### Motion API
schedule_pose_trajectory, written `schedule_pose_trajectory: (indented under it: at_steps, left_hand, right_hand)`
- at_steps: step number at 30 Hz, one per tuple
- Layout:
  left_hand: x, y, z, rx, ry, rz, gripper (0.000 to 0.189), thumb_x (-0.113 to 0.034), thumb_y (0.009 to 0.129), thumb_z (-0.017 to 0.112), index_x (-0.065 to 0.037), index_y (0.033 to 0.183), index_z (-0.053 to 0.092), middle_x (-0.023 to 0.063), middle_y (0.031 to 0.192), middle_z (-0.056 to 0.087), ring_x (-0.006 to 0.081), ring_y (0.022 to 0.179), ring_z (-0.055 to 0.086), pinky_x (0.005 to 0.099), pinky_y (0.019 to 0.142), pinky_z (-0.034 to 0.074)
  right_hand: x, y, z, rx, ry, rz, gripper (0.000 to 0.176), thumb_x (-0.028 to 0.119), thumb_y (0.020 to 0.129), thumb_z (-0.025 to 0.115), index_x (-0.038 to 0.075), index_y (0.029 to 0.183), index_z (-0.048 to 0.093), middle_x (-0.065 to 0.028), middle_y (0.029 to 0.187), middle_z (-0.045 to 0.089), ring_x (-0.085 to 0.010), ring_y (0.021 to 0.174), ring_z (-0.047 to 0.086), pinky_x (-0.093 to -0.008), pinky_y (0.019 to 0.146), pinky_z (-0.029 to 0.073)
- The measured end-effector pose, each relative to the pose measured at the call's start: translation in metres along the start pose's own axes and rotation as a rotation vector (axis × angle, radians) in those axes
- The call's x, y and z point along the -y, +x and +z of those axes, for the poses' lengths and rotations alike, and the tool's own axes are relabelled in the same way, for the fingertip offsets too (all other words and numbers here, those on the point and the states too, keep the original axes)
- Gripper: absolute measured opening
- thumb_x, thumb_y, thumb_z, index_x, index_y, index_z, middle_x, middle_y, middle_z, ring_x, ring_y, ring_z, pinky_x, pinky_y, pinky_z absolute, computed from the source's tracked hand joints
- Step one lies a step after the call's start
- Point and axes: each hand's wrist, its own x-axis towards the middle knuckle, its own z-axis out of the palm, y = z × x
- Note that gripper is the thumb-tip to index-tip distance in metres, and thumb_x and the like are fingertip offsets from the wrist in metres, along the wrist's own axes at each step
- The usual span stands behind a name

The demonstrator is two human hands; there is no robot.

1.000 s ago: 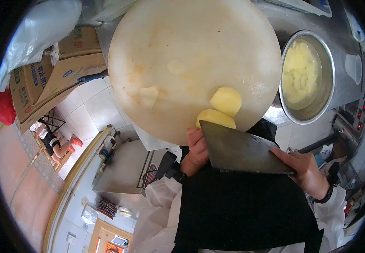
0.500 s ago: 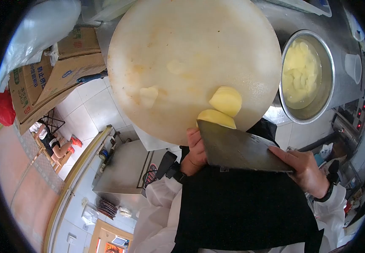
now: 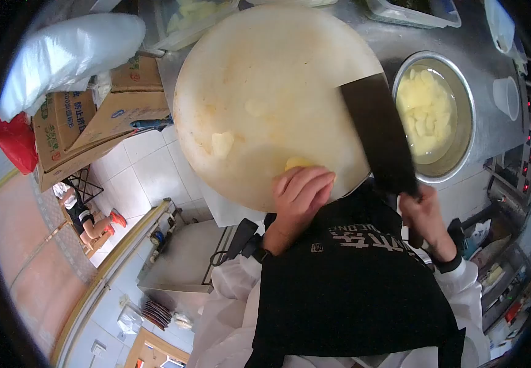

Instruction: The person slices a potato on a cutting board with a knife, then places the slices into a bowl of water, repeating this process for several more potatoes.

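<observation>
My left hand point(image 3: 302, 195) is closed over a piece of peeled potato point(image 3: 298, 162) near the front edge of the round cutting board point(image 3: 277, 67). Only the potato's yellow top shows past the fingers. In my right hand point(image 3: 423, 214) is the handle of a cleaver point(image 3: 380, 129). Its broad dark blade reaches over the board's right side, beside the bowl and away from my left hand. A thin potato slice point(image 3: 222, 145) lies on the left of the board, and a paler slice point(image 3: 255, 107) is near the middle.
A metal bowl point(image 3: 470, 132) of potato slices in water stands right of the board. Plastic tubs point(image 3: 182, 37) sit behind. Cardboard boxes point(image 3: 103, 126) are at the left, and a seated person point(image 3: 84, 214) is farther off. A small white cup point(image 3: 506, 98) stands far right.
The cleaver has swung from the board's front edge to its right side, near the bowl. My left hand has moved onto the potato. One of the two potato pieces no longer shows.
</observation>
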Motion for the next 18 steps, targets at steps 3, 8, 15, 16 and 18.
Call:
schedule_pose_trajectory:
  at_steps: [3,8,15,16,18]
  left_hand:
    - [0.0,0.019,0.007,0.066,0.04,-0.033,0.015,-0.013,0.072,0.068,-0.014,0.087,0.066,0.0001,0.09,0.063,0.0186,0.079,0.057,0.0327,0.078,0.04]
    - [-0.014,0.058,0.006,0.289,0.12,-0.21,0.007,-0.018,0.079,0.063,-0.012,0.083,0.062,0.001,0.089,0.062,0.0214,0.088,0.055,0.0351,0.082,0.036]
    - [-0.055,0.076,0.033,0.361,0.241,-0.12,0.01,-0.015,0.079,0.062,-0.01,0.087,0.062,0.0021,0.097,0.06,0.0227,0.093,0.053,0.0357,0.082,0.037]
    - [-0.065,0.079,0.04,0.369,0.247,-0.113,0.01,-0.015,0.079,0.062,-0.01,0.087,0.062,0.0021,0.097,0.06,0.0227,0.093,0.053,0.0357,0.082,0.037]
    - [-0.088,0.084,0.061,0.451,0.134,-0.114,0.011,-0.012,0.078,0.063,-0.01,0.089,0.062,0.0027,0.1,0.059,0.0234,0.095,0.053,0.0352,0.082,0.038]
  right_hand:
    - [-0.019,-0.01,-0.032,-0.194,0.176,-0.074,0.008,0.006,0.085,0.048,0.004,0.078,0.05,-0.0004,0.054,0.046,-0.0068,0.04,0.044,-0.0221,0.036,0.036]
    - [-0.05,-0.033,-0.073,-0.388,0.328,-0.192,0.012,0.007,0.086,0.046,0.004,0.074,0.046,-0.0024,0.052,0.044,-0.0087,0.037,0.039,-0.023,0.037,0.038]
    - [-0.079,-0.028,-0.11,-0.512,0.606,-0.244,0.015,0.008,0.086,0.047,0.006,0.071,0.045,-0.0016,0.051,0.042,-0.0087,0.037,0.039,-0.0239,0.038,0.038]
    - [-0.084,-0.026,-0.117,-0.523,0.63,-0.221,0.016,0.008,0.086,0.047,0.006,0.07,0.045,-0.0015,0.051,0.043,-0.0087,0.037,0.039,-0.0239,0.038,0.038]
    - [-0.09,-0.021,-0.13,-0.537,0.666,-0.197,0.016,0.008,0.086,0.047,0.006,0.07,0.046,-0.0018,0.051,0.043,-0.0092,0.036,0.039,-0.0246,0.038,0.037]
